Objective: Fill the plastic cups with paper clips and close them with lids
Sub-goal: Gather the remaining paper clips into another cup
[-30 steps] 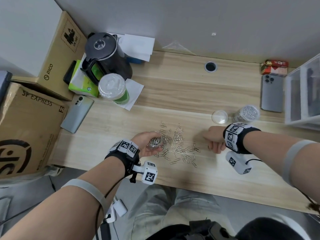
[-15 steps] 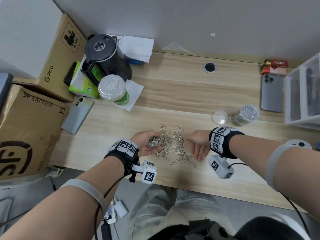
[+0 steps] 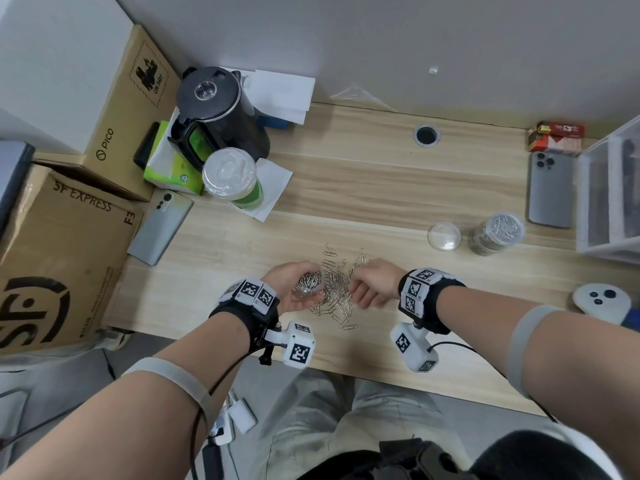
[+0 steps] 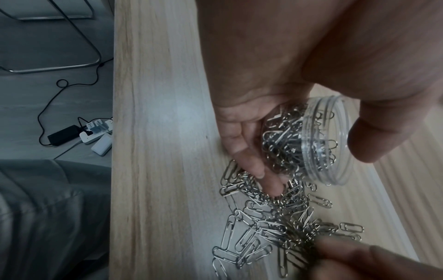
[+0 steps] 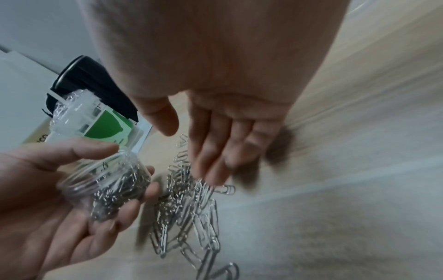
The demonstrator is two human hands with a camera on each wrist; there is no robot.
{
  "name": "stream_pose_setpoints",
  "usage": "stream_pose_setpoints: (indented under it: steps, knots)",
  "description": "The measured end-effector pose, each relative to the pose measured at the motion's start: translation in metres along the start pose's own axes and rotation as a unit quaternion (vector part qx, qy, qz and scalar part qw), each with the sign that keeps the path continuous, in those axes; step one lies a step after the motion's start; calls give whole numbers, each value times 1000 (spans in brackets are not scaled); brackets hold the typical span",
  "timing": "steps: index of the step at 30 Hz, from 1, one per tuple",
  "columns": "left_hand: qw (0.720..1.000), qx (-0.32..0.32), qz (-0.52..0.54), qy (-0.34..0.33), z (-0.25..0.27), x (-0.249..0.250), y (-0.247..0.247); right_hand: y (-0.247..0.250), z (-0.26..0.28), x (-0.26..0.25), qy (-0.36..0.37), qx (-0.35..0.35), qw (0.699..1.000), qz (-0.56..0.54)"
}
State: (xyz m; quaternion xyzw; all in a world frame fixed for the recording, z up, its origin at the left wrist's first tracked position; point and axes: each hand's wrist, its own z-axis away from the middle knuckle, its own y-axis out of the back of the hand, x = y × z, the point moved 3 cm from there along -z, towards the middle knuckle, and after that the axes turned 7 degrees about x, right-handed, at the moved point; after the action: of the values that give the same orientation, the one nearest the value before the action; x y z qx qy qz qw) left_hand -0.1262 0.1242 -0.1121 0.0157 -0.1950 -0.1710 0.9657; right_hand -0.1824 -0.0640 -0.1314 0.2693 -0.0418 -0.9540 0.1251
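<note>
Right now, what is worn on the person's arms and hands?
Both hands, left hand and right hand, are bare. Each wrist carries a black strap with white black-patterned marker blocks, a cabled white camera block below, and a grey forearm band.

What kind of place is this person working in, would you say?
Most likely an office or a home workspace. There is a wooden desk with a cable hole, cardboard shipping boxes stacked beside it, and an electric kettle and two phones on top.

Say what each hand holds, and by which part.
Left hand grips the clear plastic cup around its side wall. Right hand holds nothing; its fingers touch the loose paper clips.
</note>
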Motion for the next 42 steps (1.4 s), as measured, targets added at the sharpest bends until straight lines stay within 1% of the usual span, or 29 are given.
stream_pose_setpoints:
  steps: [2, 4, 5, 6, 8, 9, 11, 13, 18, 22, 24, 29, 31, 37, 42]
  knots:
    - [1000, 1, 2, -2, 0, 0, 2, 9, -3, -8, 82, 94, 992, 13]
    - [1000, 0, 5, -3, 1, 0, 4, 22, -3, -15, 158, 182, 966, 95]
    - [1000, 0, 8, -3, 1, 1, 5, 27, -2, -18, 184, 199, 950, 153]
    - [1000, 2, 11, -3, 2, 1, 6, 30, -1, -19, 201, 204, 931, 225]
    - [1000, 4, 15, -4, 2, 0, 8, 34, 1, -18, 210, 191, 891, 356]
    - [1000, 3, 15, -5, 2, 0, 9, 34, 2, -16, 211, 181, 876, 395]
    - [1000, 4, 15, -9, 3, -1, 10, 30, 2, -12, 213, 168, 862, 428]
    - [1000, 7, 21, -11, 2, -2, 13, 20, 0, -10, 221, 154, 863, 427]
    - [999, 18, 49, -2, 2, -7, 21, -8, -4, -14, 267, 123, 884, 363]
    - [998, 23, 51, 4, 4, -10, 29, -25, -6, -19, 278, 116, 886, 353]
    - [998, 25, 51, 4, 3, -12, 34, -33, -5, -21, 282, 128, 879, 364]
    - [998, 29, 52, 4, 3, -19, 45, -49, -4, -23, 269, 168, 847, 426]
    - [998, 28, 52, 6, 3, -20, 48, -53, -5, -24, 269, 177, 841, 434]
    - [998, 33, 58, 9, 3, -21, 54, -53, -2, -28, 271, 188, 842, 427]
    - [998, 34, 57, 9, 4, -22, 57, -63, 0, -30, 255, 195, 838, 441]
